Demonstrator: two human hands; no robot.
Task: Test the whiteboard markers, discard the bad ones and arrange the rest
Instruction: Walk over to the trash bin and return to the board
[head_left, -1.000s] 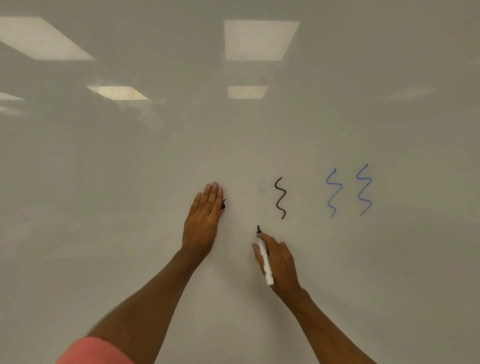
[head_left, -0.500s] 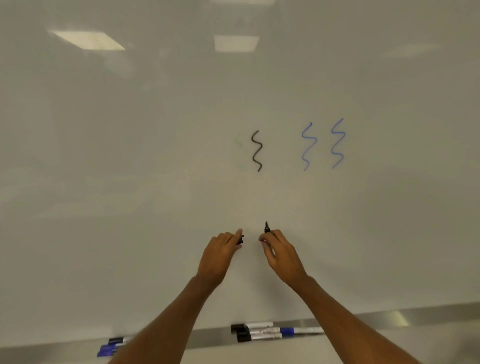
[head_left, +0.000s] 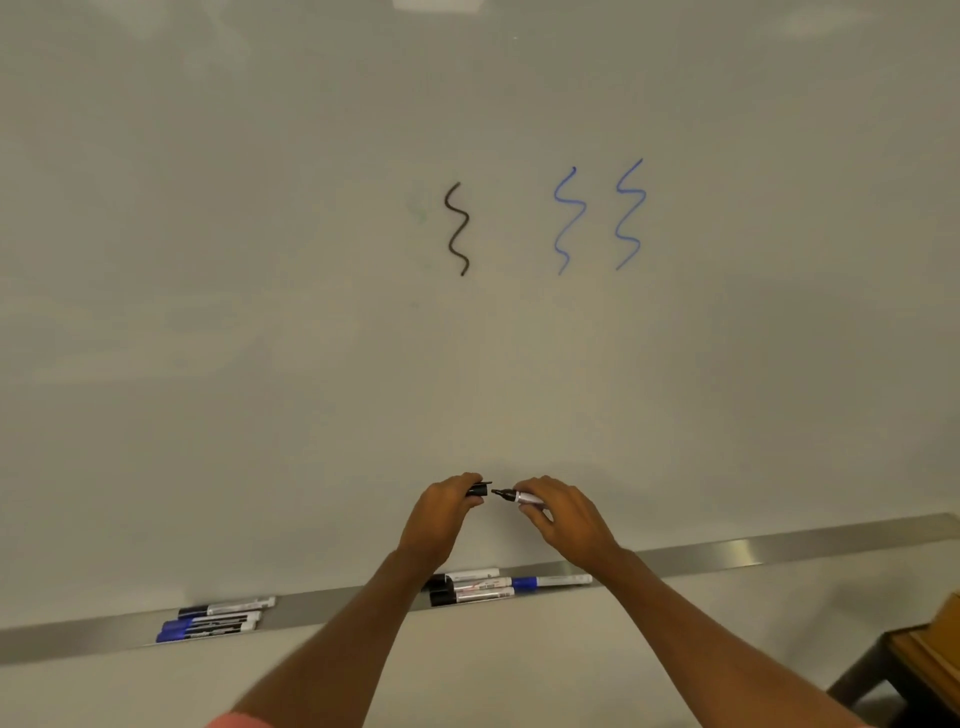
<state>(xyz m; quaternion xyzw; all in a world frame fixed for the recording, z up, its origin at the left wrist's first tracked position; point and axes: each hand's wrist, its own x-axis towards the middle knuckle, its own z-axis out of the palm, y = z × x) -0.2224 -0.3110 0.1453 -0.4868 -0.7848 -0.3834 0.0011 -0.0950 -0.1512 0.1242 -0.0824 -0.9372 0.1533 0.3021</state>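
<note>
Two bare hands are hovering close together in front of the whiteboard (head_left: 260, 338), low down and just above its metal tray (head_left: 753, 552). The left hand (head_left: 441, 514) is pinching a black cap (head_left: 480, 489) between curled fingers and thumb. The right hand (head_left: 566, 519) is gripping the uncapped marker (head_left: 523, 498), fingers curled round its pale barrel, and the dark tip is pointing left at the cap, just short of touching it. Higher on the board a black squiggle (head_left: 458, 213) is showing, with a blue squiggle (head_left: 571, 203) and a second blue squiggle (head_left: 631, 193) to its right. Three blue-capped markers (head_left: 218, 618) are lying at the tray's left end; several black-capped markers (head_left: 470, 590) and one blue marker (head_left: 550, 580) are lying beneath the forearms.
</note>
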